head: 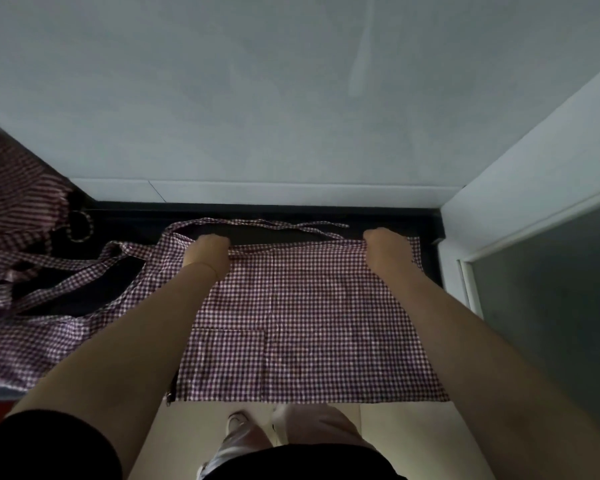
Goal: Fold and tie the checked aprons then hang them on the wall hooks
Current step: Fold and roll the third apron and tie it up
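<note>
step: folding stage, judged; apron (291,306) lies flat on dark counter (430,216), hem hanging over the near edge toward the person.
L hand: left hand (208,251) at far-left of the apron's top edge, fingers curled over it, gripping cloth.
R hand: right hand (385,247) at far-right of the same edge, fingers curled down into a bunched fold, gripping cloth.
apron pos: spread between and below both hands; pocket (227,344) sits under the L forearm.
straps: ties (291,227) lie loose just beyond both hands, toward the wall, one trailing past the R hand.
risk 1: ties are free & unpinned; if the top edge is pulled toward the body they could get trapped inside the fold, then no tie-off w/o reopening.
risk 2: R side is bunched more than L; uneven pull would give a skewed fold, corners not matching.
risk 3: overhanging hem has weight; letting go of both hands at once could let the cloth slide off the counter.
risk 4: other aprons (25,244) are heaped left of the L hand, strap (84,268) lying near this one's edge; could snag & drag along.
hooks: not in view, can't tell where the hang spot is.
</note>
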A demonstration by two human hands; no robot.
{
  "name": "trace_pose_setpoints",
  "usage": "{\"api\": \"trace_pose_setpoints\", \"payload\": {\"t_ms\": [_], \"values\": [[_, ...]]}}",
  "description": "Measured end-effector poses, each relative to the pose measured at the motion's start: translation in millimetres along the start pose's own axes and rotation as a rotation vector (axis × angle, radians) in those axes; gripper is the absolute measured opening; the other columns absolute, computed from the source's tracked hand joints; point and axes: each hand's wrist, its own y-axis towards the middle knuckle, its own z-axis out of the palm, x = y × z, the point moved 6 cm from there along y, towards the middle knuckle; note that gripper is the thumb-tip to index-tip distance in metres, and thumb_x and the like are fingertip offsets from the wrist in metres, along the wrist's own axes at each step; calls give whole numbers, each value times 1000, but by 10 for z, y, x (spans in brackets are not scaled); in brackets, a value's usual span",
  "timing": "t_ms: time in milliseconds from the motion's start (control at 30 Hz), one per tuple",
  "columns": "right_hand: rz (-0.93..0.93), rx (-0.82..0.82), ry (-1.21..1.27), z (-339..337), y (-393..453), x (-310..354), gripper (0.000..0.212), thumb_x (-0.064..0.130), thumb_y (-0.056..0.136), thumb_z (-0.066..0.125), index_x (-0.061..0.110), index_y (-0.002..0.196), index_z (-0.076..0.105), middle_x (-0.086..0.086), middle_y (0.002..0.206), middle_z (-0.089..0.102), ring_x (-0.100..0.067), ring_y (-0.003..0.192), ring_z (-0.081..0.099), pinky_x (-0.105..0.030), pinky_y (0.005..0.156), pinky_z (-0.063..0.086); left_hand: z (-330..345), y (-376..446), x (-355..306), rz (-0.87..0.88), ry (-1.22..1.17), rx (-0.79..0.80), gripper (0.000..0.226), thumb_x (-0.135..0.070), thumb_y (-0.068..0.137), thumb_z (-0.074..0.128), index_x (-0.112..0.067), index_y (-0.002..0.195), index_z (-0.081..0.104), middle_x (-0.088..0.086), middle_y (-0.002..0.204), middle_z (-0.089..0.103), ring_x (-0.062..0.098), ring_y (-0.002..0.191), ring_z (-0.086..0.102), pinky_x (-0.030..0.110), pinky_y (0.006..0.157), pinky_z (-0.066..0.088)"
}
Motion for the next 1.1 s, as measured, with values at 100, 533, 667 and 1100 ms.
{"api": "trace_pose_setpoints", "payload": {"t_ms": [100, 533, 667, 1100], "values": [[111, -34, 107, -101, -109, 14, 20, 6, 100, 41, 1, 91, 58, -19, 108, 65, -31, 93, 60, -33, 75, 38, 23, -121, 213, -88, -116, -6, 27, -9, 95, 49, -7, 117, 65, 15, 121, 63, 32, 113, 59, 43, 96, 50], [314, -290, 364, -405, -974, 285, 40, -5, 93, 50, -1, 132, 44, -23, 140, 42, -37, 121, 50, -43, 99, 44, -409, -1060, 288, 116, -402, -601, 34, -13, 97, 51, -7, 129, 62, 24, 126, 54, 41, 127, 38, 53, 100, 41], [391, -202, 446, -26, -1359, 275, 46, -4, 88, 58, 1, 131, 44, -21, 142, 38, -34, 115, 52, -39, 94, 47, 131, -1527, 49, 145, -266, -460, 34, -21, 100, 45, -17, 132, 54, 14, 123, 53, 31, 115, 47, 43, 99, 41], [1004, -311, 1292, 522, -1619, -3, 22, 13, 95, 49, 1, 112, 58, -14, 109, 62, -29, 92, 64, -35, 76, 56, 867, -1426, 444, -91, -188, -6, 46, -25, 96, 45, -15, 140, 38, 17, 150, 27, 39, 138, 27, 50, 113, 31]]}}
